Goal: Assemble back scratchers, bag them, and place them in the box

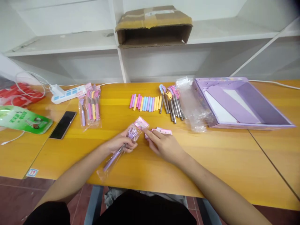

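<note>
My left hand (124,142) is closed around a purple back scratcher (113,160) in a clear plastic bag, tilted with its hand-shaped head (132,132) up. A pink printed card (141,122) tops this bag. My right hand (167,145) reaches in from the right, its index finger stretched out and its tip at the card's lower edge; thumb and index are apart. Partly behind my right hand lie more pink cards (164,131). Farther back, loose back scratchers (172,101) with metal rods lie in a pile, beside a row of coloured handle sleeves (146,103).
Bagged back scratchers (93,106) lie at the back left, near a phone (62,125), a power strip (67,94) and a green packet (25,120). Clear bags (193,107) adjoin a purple box (248,126) on the right. A cardboard box (153,23) sits on the shelf.
</note>
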Demonstrator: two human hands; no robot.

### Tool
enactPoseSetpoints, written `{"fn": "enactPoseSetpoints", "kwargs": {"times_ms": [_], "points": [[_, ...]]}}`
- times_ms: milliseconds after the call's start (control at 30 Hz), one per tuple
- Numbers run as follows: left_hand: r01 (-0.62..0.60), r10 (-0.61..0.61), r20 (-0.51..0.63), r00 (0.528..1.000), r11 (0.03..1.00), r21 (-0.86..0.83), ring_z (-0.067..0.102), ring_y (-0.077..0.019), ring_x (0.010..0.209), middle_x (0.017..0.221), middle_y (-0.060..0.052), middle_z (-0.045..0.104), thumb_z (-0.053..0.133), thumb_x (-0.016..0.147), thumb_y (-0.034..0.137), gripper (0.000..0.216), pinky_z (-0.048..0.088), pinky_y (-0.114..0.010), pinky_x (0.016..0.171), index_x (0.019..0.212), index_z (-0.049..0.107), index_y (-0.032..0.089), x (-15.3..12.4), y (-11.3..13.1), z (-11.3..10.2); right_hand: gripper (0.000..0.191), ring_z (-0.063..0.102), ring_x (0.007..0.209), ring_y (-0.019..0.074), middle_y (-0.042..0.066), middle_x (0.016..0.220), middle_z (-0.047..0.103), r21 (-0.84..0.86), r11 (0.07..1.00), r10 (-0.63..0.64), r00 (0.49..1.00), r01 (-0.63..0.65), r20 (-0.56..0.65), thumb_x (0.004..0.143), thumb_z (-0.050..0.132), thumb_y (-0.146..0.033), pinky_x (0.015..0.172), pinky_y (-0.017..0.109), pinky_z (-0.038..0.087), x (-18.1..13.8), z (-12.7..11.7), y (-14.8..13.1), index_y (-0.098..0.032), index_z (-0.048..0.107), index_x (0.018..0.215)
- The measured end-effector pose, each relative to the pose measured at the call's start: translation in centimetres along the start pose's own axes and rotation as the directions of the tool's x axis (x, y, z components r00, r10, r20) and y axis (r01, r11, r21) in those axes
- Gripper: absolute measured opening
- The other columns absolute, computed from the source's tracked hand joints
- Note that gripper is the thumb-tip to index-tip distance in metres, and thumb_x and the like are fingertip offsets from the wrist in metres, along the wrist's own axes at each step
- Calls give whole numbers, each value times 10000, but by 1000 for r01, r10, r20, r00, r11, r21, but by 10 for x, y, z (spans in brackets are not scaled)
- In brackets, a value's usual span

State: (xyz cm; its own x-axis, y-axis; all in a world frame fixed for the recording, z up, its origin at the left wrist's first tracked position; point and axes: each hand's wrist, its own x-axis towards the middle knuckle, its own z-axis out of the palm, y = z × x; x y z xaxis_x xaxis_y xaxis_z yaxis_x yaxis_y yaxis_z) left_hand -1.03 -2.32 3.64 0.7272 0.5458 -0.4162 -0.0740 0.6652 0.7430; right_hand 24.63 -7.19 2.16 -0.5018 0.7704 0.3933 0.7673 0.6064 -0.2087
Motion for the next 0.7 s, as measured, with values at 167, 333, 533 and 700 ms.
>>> {"fn": "enactPoseSetpoints", "kwargs": {"times_ms": [167, 333, 533, 700], "points": [[79, -79, 27, 996, 997, 14, 330, -39, 501, 834, 75, 483, 747, 714, 65, 945, 213, -164, 447, 1530, 409, 400, 1, -10, -6, 522, 708, 809, 214, 125, 1104, 784, 148, 983, 117, 993, -112, -25, 1080, 481, -236, 688, 325, 539, -1, -3, 2, -200, 505, 1600], [190, -196, 83, 977, 979, 71, 345, -46, 525, 828, 75, 490, 785, 736, 107, 1033, 242, -188, 476, 1624, 351, 404, -3, -13, -8, 278, 631, 671, 165, 50, 839, 738, 397, 882, 269, 963, -256, 23, 1100, 512, -327, 654, 304, 485, -2, -4, 3, -213, 685, 1285], [190, -212, 107, 971, 964, 187, 356, -55, 515, 767, 80, 532, 754, 803, 153, 1004, 278, -199, 506, 1673, 283, 324, -8, -11, -5, 226, 477, 587, 136, -35, 655, 521, 629, 693, 373, 922, -353, 107, 1079, 563, -405, 598, 279, 399, 2, -4, 0, -227, 670, 989], [189, -215, 106, 971, 959, 211, 364, -56, 524, 740, 78, 510, 746, 788, 156, 700, 300, -193, 502, 1458, 554, 214, -10, -8, -2, 322, 518, 659, 142, -12, 726, 595, 694, 567, 416, 882, -444, 224, 1064, 573, -493, 648, 278, 424, 2, -19, 15, -212, 671, 940]]}}
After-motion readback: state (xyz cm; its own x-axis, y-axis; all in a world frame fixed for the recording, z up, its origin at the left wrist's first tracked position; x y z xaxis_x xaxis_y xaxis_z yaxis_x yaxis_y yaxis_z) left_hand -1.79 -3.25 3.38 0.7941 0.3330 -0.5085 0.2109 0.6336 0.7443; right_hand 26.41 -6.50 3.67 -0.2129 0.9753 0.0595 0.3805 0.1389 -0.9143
